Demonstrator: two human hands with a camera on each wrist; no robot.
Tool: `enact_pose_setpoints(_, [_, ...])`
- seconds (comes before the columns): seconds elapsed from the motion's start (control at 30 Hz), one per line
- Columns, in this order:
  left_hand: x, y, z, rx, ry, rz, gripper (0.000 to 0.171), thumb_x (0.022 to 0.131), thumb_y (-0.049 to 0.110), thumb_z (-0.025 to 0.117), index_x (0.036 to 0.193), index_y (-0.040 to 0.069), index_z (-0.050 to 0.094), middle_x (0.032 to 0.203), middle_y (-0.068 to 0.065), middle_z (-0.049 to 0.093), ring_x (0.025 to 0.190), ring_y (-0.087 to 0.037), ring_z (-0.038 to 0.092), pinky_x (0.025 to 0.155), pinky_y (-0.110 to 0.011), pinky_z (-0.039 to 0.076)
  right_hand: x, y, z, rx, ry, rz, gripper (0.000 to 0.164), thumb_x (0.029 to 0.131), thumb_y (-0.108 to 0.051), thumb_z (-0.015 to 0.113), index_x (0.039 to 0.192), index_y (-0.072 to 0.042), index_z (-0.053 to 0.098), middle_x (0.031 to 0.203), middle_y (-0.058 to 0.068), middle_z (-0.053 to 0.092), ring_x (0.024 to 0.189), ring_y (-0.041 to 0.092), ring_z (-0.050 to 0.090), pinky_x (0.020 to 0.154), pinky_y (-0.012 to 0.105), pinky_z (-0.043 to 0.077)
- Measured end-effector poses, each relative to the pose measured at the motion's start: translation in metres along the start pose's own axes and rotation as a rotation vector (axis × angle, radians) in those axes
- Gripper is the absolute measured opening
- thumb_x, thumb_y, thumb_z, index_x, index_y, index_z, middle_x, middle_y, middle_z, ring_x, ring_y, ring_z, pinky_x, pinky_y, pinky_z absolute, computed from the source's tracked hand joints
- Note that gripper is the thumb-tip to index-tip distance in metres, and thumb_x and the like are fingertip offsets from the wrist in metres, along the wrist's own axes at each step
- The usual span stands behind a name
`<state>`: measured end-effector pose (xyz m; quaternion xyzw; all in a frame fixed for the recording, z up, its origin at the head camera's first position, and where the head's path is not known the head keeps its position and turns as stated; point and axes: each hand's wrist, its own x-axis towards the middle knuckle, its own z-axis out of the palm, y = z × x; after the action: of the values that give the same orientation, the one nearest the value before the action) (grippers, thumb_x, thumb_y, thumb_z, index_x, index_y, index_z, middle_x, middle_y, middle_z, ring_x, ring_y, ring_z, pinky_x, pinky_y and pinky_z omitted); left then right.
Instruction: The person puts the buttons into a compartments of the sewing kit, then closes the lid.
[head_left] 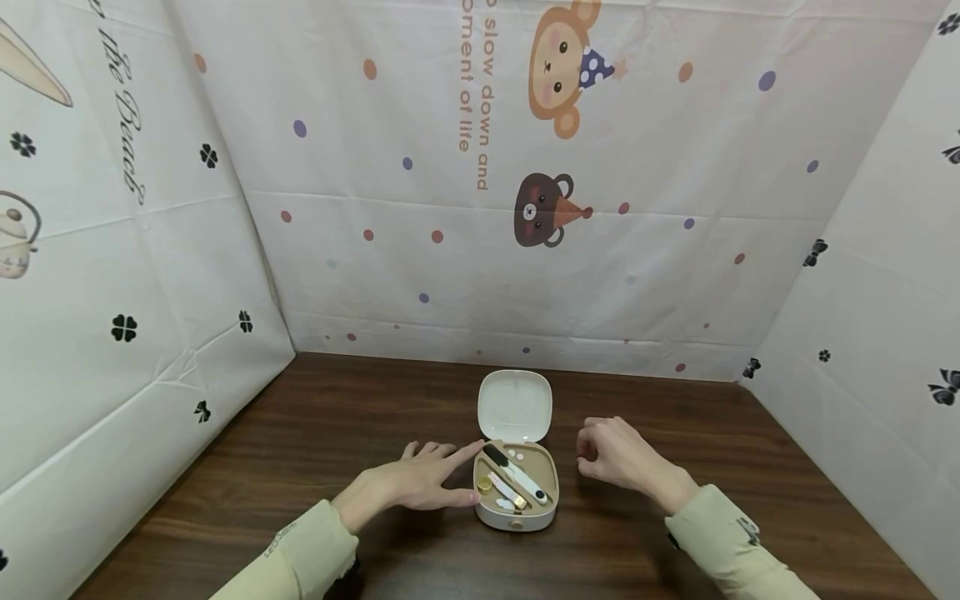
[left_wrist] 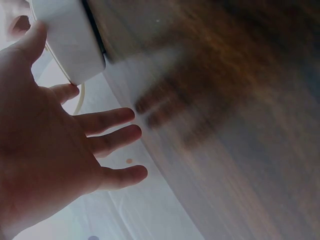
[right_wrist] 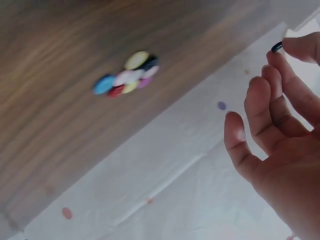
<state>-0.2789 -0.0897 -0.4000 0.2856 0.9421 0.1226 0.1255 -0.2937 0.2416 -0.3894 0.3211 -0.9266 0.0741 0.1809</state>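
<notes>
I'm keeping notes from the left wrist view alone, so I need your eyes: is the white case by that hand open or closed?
Observer: Open; the head view shows its lid raised at the far side.
Operator: Is the right hand holding anything?
Observer: Yes, the right wrist view shows it pinching a small dark piece.
Operator: Anything loose on the table?
Observer: Yes, a cluster of small coloured pieces shows in the right wrist view.
</notes>
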Motion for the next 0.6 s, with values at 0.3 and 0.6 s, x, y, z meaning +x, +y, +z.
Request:
enact_pose_setpoints(0.3, [-0.001, 0.001, 0.000, 0.005, 0.005, -0.002, 0.081, 0.088, 0.072, 0.045, 0.154, 0.034, 0.018, 0.150, -0.014, 0.041, 0.140, -0.039, 0.035, 0.112, -0.065, 0.019, 0.015, -0.018, -0.001, 0.037, 0.011, -0.029, 0.014, 0.067, -0.012, 0.073, 0.064, -0.022, 0.062, 0.065, -0.010, 0.048, 0.056, -0.001, 0.037, 0.062, 0.024, 0.038])
enact_pose_setpoints(0.6, [-0.001, 0.001, 0.000, 0.008, 0.007, -0.003, 0.081, 0.088, 0.072, 0.044, 0.154, 0.035, 0.017, 0.150, -0.014, 0.041, 0.140, -0.039, 0.035, 0.112, -0.065, 0.020, 0.032, -0.031, 0.006, 0.090, -0.026, -0.034, 0.008, 0.070, -0.013, 0.072, 0.068, -0.017, 0.065, 0.068, -0.010, 0.053, 0.060, -0.001, 0.042, 0.065, 0.025, 0.040])
